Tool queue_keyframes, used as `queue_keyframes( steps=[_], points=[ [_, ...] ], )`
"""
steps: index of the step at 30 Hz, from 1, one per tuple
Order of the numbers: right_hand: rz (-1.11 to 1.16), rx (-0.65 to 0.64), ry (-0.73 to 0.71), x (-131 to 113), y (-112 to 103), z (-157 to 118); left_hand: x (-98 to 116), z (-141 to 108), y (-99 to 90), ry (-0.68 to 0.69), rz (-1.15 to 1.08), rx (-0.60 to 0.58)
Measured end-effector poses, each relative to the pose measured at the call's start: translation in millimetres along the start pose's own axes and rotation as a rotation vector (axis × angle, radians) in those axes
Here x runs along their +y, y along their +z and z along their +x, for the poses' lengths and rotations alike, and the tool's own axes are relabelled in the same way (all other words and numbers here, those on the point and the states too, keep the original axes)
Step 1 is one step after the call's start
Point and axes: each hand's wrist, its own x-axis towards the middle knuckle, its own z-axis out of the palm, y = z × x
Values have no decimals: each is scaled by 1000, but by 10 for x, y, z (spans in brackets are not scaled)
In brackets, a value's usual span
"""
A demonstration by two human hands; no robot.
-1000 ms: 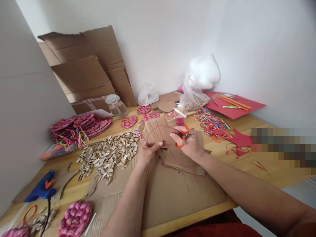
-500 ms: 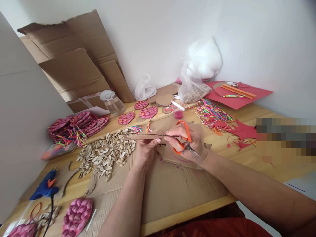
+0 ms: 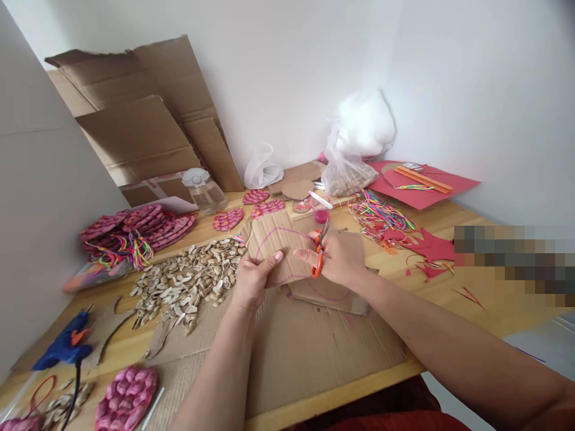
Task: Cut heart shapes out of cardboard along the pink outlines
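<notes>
My left hand (image 3: 253,280) pinches the lower left edge of a cardboard piece (image 3: 274,239), thumb on its face. A curved purple line is drawn on that face, which is turned toward me. Orange-handled scissors (image 3: 319,254) hang on the fingers of my right hand (image 3: 344,257), blades pointing up and away from the cardboard. The right fingers also meet the cardboard's right edge. Beneath the hands another cardboard piece (image 3: 330,296) with a purple curve lies on a larger cardboard sheet (image 3: 314,353).
Peanut shells (image 3: 188,284) are heaped at left, near a blue glue gun (image 3: 65,341) and a pink shell-covered oval (image 3: 127,398). Behind stand a water bottle (image 3: 204,190) and a cup of pink paint (image 3: 321,212). Coloured strings (image 3: 381,209) and red paper (image 3: 429,245) lie at right.
The cardboard piece has turned from nearly edge-on to face me, showing its purple line. The scissors have swung in my right hand, their blades now pointing up rather than down toward my wrist.
</notes>
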Motion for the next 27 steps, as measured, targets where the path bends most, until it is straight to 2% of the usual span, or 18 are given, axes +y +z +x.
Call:
queue_keyframes(
  steps=[5, 8, 10, 14, 17, 21, 25, 27],
  points=[
    [-175, -217, 99, 109, -31, 8, 65, 112, -52, 68, -177, 221],
    [-329, -254, 78, 91, -18, -8, 79, 151, -70, 83, -213, 296],
    [-334, -257, 28, 64, 21, -29, 83, 152, -65, 85, -219, 315],
    [-178, -252, -12, 91, 173, -58, 93, 141, -55, 94, -248, 341],
    [-76, -165, -24, 181, 271, -49, 102, 141, -56, 75, -285, 355],
    [43, -58, 14, 259, 291, 5, 125, 99, -21, 65, -297, 365],
    [456, -1, 127, 243, 264, 74, 125, -26, 4, 52, -215, 306],
    [545, 20, 159, 213, 254, 95, 93, -91, -18, 17, -165, 251]
  ],
)
